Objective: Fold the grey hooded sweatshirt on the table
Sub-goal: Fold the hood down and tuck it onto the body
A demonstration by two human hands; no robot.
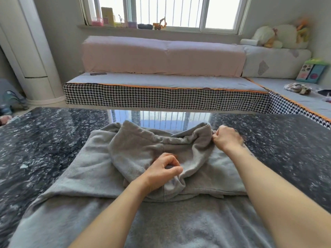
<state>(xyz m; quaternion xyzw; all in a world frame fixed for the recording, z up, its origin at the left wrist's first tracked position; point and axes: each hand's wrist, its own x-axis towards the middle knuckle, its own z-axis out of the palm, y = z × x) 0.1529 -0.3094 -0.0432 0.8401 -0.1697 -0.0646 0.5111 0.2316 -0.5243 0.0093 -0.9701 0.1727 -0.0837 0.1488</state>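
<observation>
- Grey hooded sweatshirt [100,169] spread flat across the middle of the desk [44,140], stretching from the near edge of the view to just short of the desk's far edge.
- Hood [139,151] turned back over the body of the garment, lying rumpled on the far half, its opening gaping toward the far side.
- Left hand [163,170] near the centre, fingers curled and thumb closed against them, pinching a fold of the hood at its near tip.
- Right hand [226,137] at the right far corner of the hood, fingers curled tight, gripping the hood's edge; slightly blurred.
- Both bare forearms reaching in from the near edge, over the sweatshirt's lower part.
- Dark, glossy, speckled desk surface showing left and right of the garment, with the window's reflection along the far edge.
- Beyond the desk, a low sofa [161,93] with a grey seat, black-and-white houndstooth side and orange piping, backed by a pinkish cushion [161,54].
- Windowsill [143,28] at the far side carrying small boxes and a yellow toy digger [160,24].
- Plush toys [279,35] piled at the far right corner.
- Tall white cylindrical unit [30,51] standing at the far left.
</observation>
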